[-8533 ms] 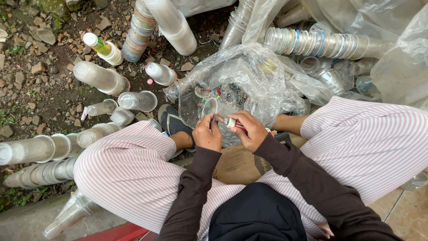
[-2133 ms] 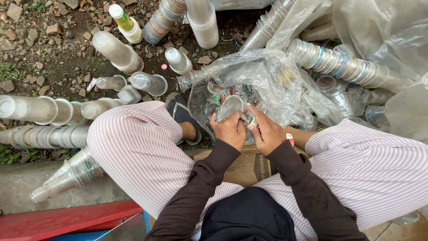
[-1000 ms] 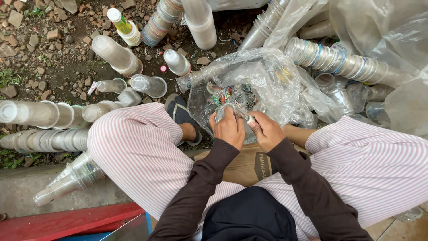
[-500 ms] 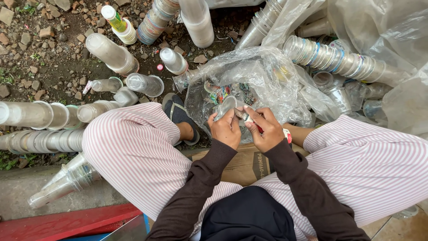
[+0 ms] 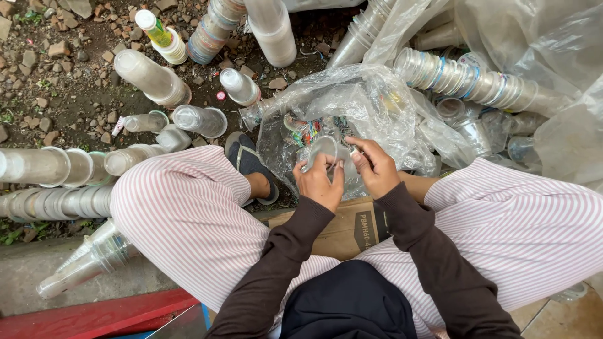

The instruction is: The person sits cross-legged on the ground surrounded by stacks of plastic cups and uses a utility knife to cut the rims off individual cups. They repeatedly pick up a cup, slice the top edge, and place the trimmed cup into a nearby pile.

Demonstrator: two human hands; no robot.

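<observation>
Head view looks down at your two hands, close together over your lap. Your left hand is wrapped around a clear cup, with the fingers curled on its rim. The cup's mouth tips up and away from you. Your right hand sits just beside it, fingers bent down onto the cup's far edge. A small thing may be pinched in that hand, but you cannot tell what it is. Both hands touch the cup, and the cup is held in the air right above the open bag.

The bag is thin, clear and crinkly. Bits of bright-coloured scraps lie inside it. Under your wrists is a flat piece of brown cardboard. Your knees in pink striped trousers spread out to both sides. One foot in a dark sandal rests just left of the bag.

On your left, long stacks of clear cups lie on their sides, and more stacks stand on the stony ground. One stack has a green and yellow band. On your right, another long stack with blue rings lies beside big clear sacks. A red edge shows near the bottom left.
</observation>
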